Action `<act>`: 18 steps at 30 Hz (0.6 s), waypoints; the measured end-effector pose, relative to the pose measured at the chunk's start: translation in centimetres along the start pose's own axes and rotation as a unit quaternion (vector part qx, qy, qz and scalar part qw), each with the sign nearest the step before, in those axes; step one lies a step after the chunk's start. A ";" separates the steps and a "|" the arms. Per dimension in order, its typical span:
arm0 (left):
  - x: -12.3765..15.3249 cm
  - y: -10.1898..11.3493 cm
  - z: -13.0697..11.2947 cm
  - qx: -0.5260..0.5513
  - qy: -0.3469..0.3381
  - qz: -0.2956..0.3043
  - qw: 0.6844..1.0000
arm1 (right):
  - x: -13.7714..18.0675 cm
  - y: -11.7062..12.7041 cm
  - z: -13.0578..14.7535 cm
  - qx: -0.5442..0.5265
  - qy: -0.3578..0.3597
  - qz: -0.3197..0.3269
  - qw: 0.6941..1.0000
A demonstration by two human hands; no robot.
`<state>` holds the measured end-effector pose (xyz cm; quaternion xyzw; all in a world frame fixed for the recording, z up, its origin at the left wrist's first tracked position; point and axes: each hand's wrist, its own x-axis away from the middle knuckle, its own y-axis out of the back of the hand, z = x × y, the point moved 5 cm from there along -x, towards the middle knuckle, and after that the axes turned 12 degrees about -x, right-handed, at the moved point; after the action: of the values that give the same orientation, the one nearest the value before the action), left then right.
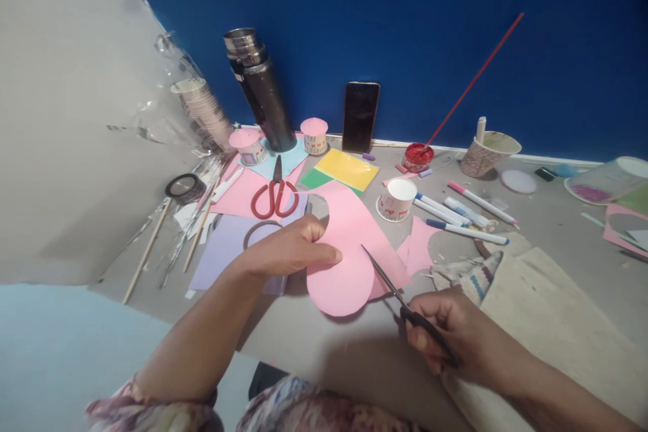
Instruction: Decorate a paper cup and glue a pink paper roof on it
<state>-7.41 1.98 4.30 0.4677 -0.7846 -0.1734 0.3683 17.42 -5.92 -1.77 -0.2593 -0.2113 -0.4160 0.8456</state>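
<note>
Pink paper point(349, 224): held over front ctr. of worktop point(298, 341); served as clock ctr. for all pos. below.
Rounded edge: free & smooth around 6 o'clock; this portion was judged complete.
Flap point(396, 271): extended to approx. 4 o'clock beyond the rounded edge; upper portion of round appeared joined to it. Est. status: round part-cut, separation not yet achieved; remaining work judged to be R side & top.
L hand point(293, 243): pos. 9 o'clock; grip pinched the paper, thumb on top; fingers beneath hidden.
R hand point(448, 327): pos. 4 o'clock; grip was closed round the handles of the black scissors point(387, 278).
Blades: tip pointed approx. 10 to 11 o'clock, over the paper; only one blade was clearly visible, so blade opening could not be determined.
Cup A point(253, 153): approx. 10 o'clock, w/ pink top in place; judged done.
Cup B point(314, 143): approx. 11 o'clock, same config.; judged done.
Cup C point(395, 202): 2 o'clock, w/o pink top; judged incomplete.
Pink offcut point(421, 248): 3 o'clock, w/ concave edge; judged waste from cutting.
Red scissors point(272, 199): 10 o'clock, not in use.
Purple sheet point(215, 258): 9 o'clock, partly under L forearm.
</note>
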 end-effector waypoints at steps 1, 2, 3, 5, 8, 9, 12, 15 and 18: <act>0.0 0.0 0.0 -0.002 0.000 0.004 1.000 | 0.0 0.0 -0.1 -0.001 0.002 0.000 1.000; 0.0 0.0 0.0 -0.003 0.000 0.004 1.000 | -0.1 0.1 -0.3 -0.005 0.004 -0.001 1.000; 0.0 0.1 0.0 -0.003 0.002 0.002 1.000 | -0.1 0.2 -0.5 -0.009 0.006 -0.002 1.000; 0.1 0.3 0.1 -0.002 0.007 -0.011 1.000 | -0.2 0.2 -0.7 -0.016 0.009 -0.004 1.000; 0.1 0.4 0.1 -0.001 0.011 -0.019 1.000 | -0.1 0.2 -0.6 -0.011 0.007 -0.004 1.000; 0.1 0.4 0.2 -0.001 0.011 -0.018 1.000 | -0.1 0.2 -0.5 -0.005 0.005 -0.005 1.000; 0.1 0.4 0.1 0.002 0.009 -0.017 1.000 | 0.2 0.1 -0.1 0.018 0.000 -0.002 1.000; 0.1 0.4 -0.1 -0.001 0.002 -0.016 1.000 | 0.3 0.0 0.1 0.034 -0.003 0.002 0.999; 0.2 0.4 -0.4 -0.012 -0.005 -0.010 1.000 | 0.2 0.0 0.0 0.034 -0.011 0.004 0.999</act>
<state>-7.46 2.06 4.90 0.4698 -0.7798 -0.1891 0.3680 17.53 -6.08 -1.66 -0.2358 -0.2331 -0.4025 0.8533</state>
